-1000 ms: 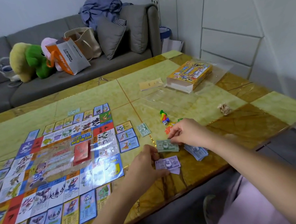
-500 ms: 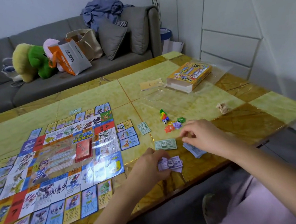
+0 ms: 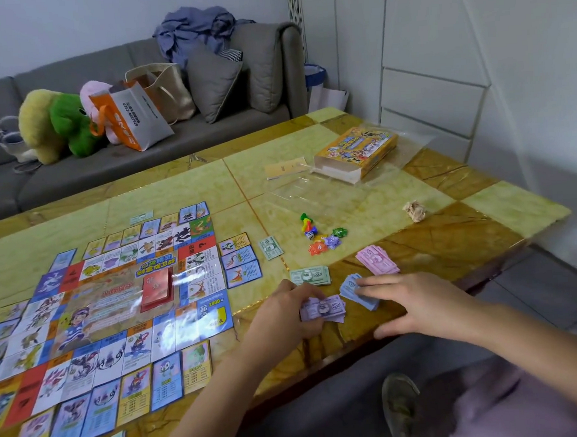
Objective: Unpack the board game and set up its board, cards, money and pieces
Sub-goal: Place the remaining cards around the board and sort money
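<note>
Money sorting underway: left hand [image 3: 286, 316] curls round the purple notes [image 3: 324, 309] by the near desk [image 3: 450, 242] edge, while right hand [image 3: 417, 303] lies almost flat, straight fingertips on the blue notes [image 3: 354, 290], gripping nothing. Green stack [image 3: 310, 276] sits just beyond them, pink stack [image 3: 377, 260] to its right, board [image 3: 116, 296] laid out on the left, pieces [image 3: 329, 239] farther back. Suggest squaring the purple wad before setting it down, keeping piles apart by colour, and pushing the fanned blue notes together so none slides off the near edge.

Bare forearms [image 3: 510, 338], pale lilac garment [image 3: 535, 416], worn grey-green shoe [image 3: 400, 402].
</note>
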{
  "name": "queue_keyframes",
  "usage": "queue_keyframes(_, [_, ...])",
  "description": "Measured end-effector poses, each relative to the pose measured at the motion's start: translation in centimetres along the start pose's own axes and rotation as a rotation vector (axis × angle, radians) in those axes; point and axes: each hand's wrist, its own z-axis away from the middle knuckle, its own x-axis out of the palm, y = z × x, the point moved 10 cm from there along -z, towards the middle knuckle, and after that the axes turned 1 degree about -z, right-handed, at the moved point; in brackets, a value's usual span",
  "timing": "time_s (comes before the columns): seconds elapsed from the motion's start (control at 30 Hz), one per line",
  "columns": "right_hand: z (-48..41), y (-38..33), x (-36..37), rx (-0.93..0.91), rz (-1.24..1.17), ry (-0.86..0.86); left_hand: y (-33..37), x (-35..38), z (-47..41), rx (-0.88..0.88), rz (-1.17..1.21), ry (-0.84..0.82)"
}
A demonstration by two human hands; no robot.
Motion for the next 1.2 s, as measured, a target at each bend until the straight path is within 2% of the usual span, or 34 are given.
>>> queue_keyframes(0.17, [0.6,1.2,-0.2,-0.062,-0.069,0.154,0.2,0.1,-0.1,0.021,-0.017,-0.018])
queue_keyframes(0.3, [1.5,1.3,-0.6,-0.145,-0.113,0.295,0.8,0.0,0.2,0.014,-0.098,0.053])
queue_keyframes(0.53, [1.9,2.8,-1.0,-0.156,-0.271,0.317,1.8,0.5,-0.3,0.086,-0.045,0.074])
queue_keyframes(0.67, [2.2,3.1,-2.1,-0.157,-0.29,0.412,2.1,0.5,-0.5,0.056,-0.109,0.098])
queue_keyframes(0.87, [2.5,2.6,-4.5,-0.162,-0.326,0.574,2.0,0.2,-0.2,0.016,-0.177,0.237])
queue_keyframes(0.97, [2.2,2.8,-5.0,-0.143,-0.346,0.596,1.6,0.3,-0.4,0.004,-0.162,0.205])
queue_keyframes(1.2, [2.0,2.4,-5.9,-0.128,-0.365,0.613,1.9,0.4,-0.9,-0.007,-0.1,0.019])
